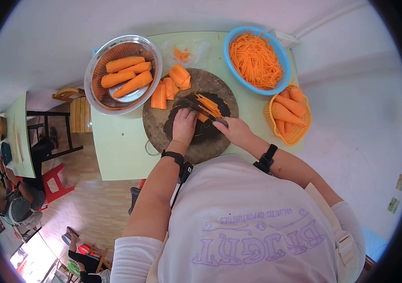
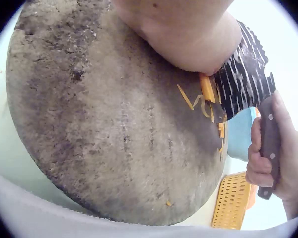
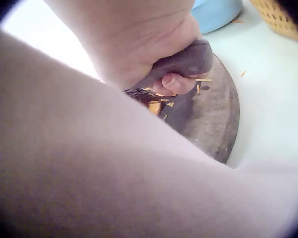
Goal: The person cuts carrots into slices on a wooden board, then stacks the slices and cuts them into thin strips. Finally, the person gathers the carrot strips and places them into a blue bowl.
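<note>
On a round wooden chopping board [image 1: 156, 123], my left hand [image 1: 185, 123] bends its fingers over carrot slices beside the blade. A slim carrot piece [image 2: 207, 89] pokes out at its fingertips in the left wrist view. My right hand [image 1: 236, 132] grips the dark riveted handle [image 2: 271, 144] of a kitchen knife, whose broad blade [image 2: 242, 74] shows pale stripes. Freshly cut carrot strips [image 1: 209, 105] lie just past the blade. Flat carrot slices [image 1: 159, 96] are piled at the board's far left. From the right wrist, the knife handle [image 3: 186, 62] shows in the fist; a forearm hides much of the board.
A steel colander [image 1: 91, 92] with several peeled carrots stands back left. Back right is a blue basin [image 1: 229, 59] heaped with carrot shreds [image 1: 256, 60]; a yellow basket [image 1: 283, 135] of carrots is nearer. Carrot scraps [image 1: 181, 54] lie on a plastic bag behind the board.
</note>
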`<action>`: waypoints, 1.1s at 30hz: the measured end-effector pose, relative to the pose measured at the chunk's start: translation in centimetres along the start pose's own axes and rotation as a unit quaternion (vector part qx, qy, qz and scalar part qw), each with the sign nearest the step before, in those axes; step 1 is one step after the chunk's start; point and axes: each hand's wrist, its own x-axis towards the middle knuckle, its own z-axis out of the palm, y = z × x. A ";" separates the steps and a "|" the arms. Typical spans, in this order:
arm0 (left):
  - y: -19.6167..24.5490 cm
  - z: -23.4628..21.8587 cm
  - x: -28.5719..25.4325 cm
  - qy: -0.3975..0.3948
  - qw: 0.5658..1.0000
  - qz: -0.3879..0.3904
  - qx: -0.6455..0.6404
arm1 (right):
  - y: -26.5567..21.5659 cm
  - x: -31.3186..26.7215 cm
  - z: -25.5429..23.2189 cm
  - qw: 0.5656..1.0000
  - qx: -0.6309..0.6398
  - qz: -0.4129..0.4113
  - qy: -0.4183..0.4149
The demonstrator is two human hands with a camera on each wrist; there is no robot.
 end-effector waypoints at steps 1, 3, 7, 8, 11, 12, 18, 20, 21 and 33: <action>0.0 0.0 0.0 0.001 1.000 0.000 0.000 | 0.3 -0.1 -0.1 0.999 0.036 -0.005 0.010; -0.1 -0.1 0.0 0.002 1.000 0.014 -0.010 | 0.4 -0.6 -1.1 0.998 0.065 0.025 -0.009; -0.1 0.0 0.0 0.009 1.000 0.014 -0.006 | 0.9 -1.2 -1.4 0.998 0.046 0.030 -0.008; -0.1 0.0 0.0 0.005 1.000 0.012 -0.004 | 0.8 -1.4 -1.4 0.998 0.046 0.030 -0.008; 0.0 -0.1 0.0 -0.001 1.000 0.008 -0.002 | 0.0 -1.8 -1.6 1.000 -0.026 0.009 -0.014; 0.0 -0.1 0.0 -0.001 1.000 0.006 -0.001 | -0.1 -1.9 -1.5 1.000 -0.030 0.002 -0.005; 0.2 -0.3 0.1 -0.005 1.000 0.005 -0.003 | -0.5 -1.9 -1.4 0.999 -0.052 0.008 0.006; 0.2 -0.4 0.1 -0.001 1.000 0.004 -0.005 | -0.8 -1.9 -1.6 0.998 -0.059 0.016 0.001; 0.2 -0.4 0.1 0.002 1.000 0.005 -0.008 | -1.0 -2.0 -1.6 0.998 -0.062 0.015 -0.002; 0.2 -0.3 0.1 0.009 1.000 0.005 -0.012 | -0.8 -0.4 -0.5 0.997 -0.077 0.009 -0.012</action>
